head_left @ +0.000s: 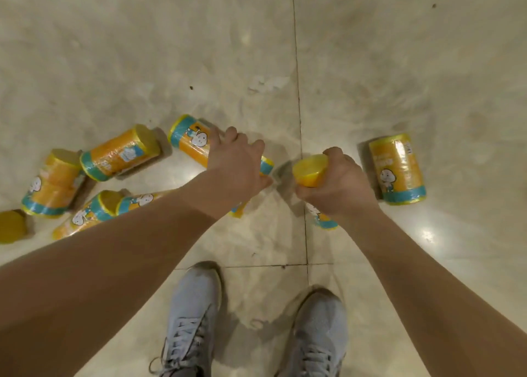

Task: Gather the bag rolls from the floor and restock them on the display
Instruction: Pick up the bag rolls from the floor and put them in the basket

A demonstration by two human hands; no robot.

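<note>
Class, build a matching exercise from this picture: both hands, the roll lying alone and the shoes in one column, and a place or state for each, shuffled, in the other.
1 left hand
2 right hand
3 lone roll
4 shoes

A grey, at the bottom edge
B grips the yellow-ended roll
C lies on the floor, far right, untouched
D curled over the floor roll

Pairs: 1-D, 2-B, 3-C, 4-A

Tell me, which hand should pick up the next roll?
Left. The left hand is curled over a lying roll, and the other rolls lie on its side. The right hand is full: it grips a held roll.
</note>
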